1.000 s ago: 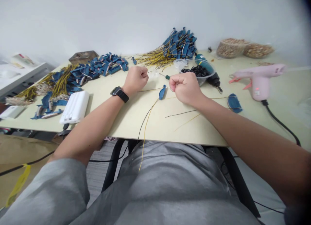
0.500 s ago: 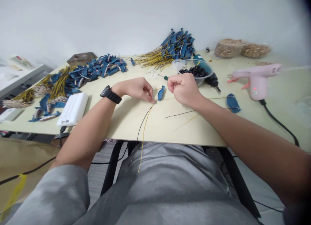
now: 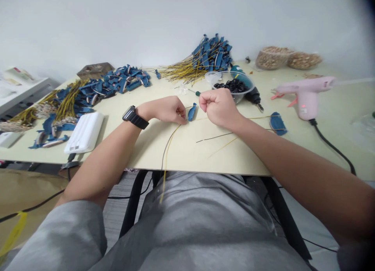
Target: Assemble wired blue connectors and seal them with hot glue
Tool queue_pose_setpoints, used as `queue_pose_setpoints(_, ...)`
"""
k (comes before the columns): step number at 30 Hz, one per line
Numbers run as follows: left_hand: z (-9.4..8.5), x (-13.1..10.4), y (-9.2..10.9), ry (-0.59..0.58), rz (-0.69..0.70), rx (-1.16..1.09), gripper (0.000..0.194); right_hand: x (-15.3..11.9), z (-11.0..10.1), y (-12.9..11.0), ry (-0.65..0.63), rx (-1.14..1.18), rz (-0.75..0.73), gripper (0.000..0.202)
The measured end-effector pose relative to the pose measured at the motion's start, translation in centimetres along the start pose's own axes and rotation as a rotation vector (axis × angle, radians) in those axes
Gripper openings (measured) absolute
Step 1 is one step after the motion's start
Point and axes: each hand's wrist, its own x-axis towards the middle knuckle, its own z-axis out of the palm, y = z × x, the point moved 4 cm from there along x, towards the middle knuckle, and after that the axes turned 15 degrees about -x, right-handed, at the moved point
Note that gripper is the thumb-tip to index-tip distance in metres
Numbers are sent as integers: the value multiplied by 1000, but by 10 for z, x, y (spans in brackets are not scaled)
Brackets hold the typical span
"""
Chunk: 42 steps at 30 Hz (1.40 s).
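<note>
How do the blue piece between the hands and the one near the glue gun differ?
The middle piece looks narrow; the right piece looks broader. The middle piece lies close to the left hand; the right piece lies nearer the pink glue gun. Both are blue, with thin wires.

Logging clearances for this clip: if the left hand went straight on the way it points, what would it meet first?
Probably the small blue piece just beyond the left hand; depth is hard to judge.
</note>
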Motion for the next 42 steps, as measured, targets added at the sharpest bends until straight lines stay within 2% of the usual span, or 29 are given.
queue_pose_setpoints(5, -3, 1, -5, 14, -20, -21, 22, -1, 0, 1, -22, -12, 20, 24)
queue_pose_setpoints(13, -15, -5, -9, 96, -12, -135, 14, 1, -2, 7, 56, 46, 85, 14)
queue_pose_setpoints(16, -15, -7, -7, 117, -3, -193, 12, 2, -1, 8, -18, 56, 104, 9)
queue_pose_setpoints(19, -13, -7, -5, 134, 14, -221, 9, 1, 6, 10, -169, 90, 163, 2)
queue_pose_setpoints(22, -11, -5, -2, 146, 50, -228, 7, -1, 12, 11, -263, 146, 225, 7)
queue_pose_setpoints(28, -8, -4, -1, 157, 69, -245, 7, -2, 14, 8, -301, 181, 291, 19)
queue_pose_setpoints(37, -9, -5, -2, 137, 88, -286, 9, -5, 9, 3, -318, 203, 399, 18)
queue_pose_setpoints(42, -8, -3, -6, 114, 159, -287, 12, -6, 3, -2, -335, 193, 441, 17)
